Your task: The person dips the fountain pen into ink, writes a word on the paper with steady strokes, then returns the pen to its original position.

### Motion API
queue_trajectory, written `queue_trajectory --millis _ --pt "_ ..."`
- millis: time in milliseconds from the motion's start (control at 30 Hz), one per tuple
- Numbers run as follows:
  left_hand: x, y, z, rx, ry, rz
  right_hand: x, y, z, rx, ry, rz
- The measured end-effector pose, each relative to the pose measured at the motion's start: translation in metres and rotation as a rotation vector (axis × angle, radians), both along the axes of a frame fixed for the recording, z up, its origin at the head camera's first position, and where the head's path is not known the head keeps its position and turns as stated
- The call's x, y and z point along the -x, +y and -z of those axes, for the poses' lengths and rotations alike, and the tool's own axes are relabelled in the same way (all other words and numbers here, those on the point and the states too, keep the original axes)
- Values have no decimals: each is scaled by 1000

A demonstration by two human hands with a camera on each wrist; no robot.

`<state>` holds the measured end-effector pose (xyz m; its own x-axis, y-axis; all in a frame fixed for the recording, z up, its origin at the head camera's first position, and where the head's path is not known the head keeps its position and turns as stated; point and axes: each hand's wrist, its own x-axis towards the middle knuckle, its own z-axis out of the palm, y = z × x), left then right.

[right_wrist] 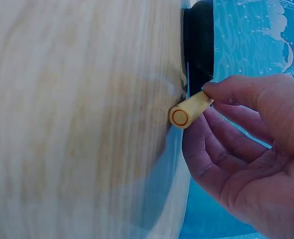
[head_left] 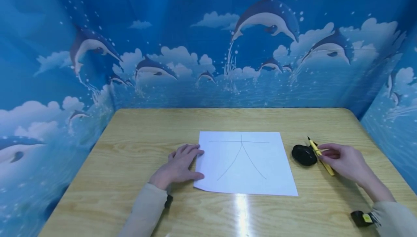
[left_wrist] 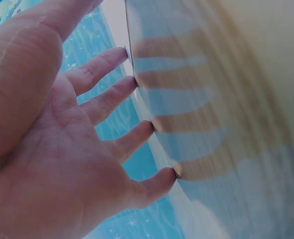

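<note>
A white sheet of paper [head_left: 241,164] lies on the table with thin dark lines on it: a horizontal stroke, a short vertical one, and two curves spreading downward. At its left edge my left hand [head_left: 179,166] rests with thumb and fingers spread, tips touching the table and paper border. My right hand [head_left: 350,162] pinches a yellow pen [head_left: 328,168] between thumb and fingers, right of the sheet. The pen slants, its black pointed tip away from me; the right wrist view shows its round butt end [right_wrist: 180,117]. Beside it sits a smooth black rounded object [head_left: 303,155].
The wood-grain table [head_left: 156,124] has rounded far corners. A blue curtain [head_left: 195,16] printed with dolphins and clouds surrounds it at the back and sides. Glare [head_left: 241,211] shines on the tabletop near the front.
</note>
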<state>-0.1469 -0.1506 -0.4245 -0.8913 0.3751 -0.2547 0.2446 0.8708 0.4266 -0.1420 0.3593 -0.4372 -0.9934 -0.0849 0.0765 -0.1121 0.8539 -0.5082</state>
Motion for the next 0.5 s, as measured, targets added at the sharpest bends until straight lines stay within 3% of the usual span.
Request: queue_trajectory --millis 500 --pt "-4 1 -1 -6 -17 -9 -1 -1 3 -7 -12 5"
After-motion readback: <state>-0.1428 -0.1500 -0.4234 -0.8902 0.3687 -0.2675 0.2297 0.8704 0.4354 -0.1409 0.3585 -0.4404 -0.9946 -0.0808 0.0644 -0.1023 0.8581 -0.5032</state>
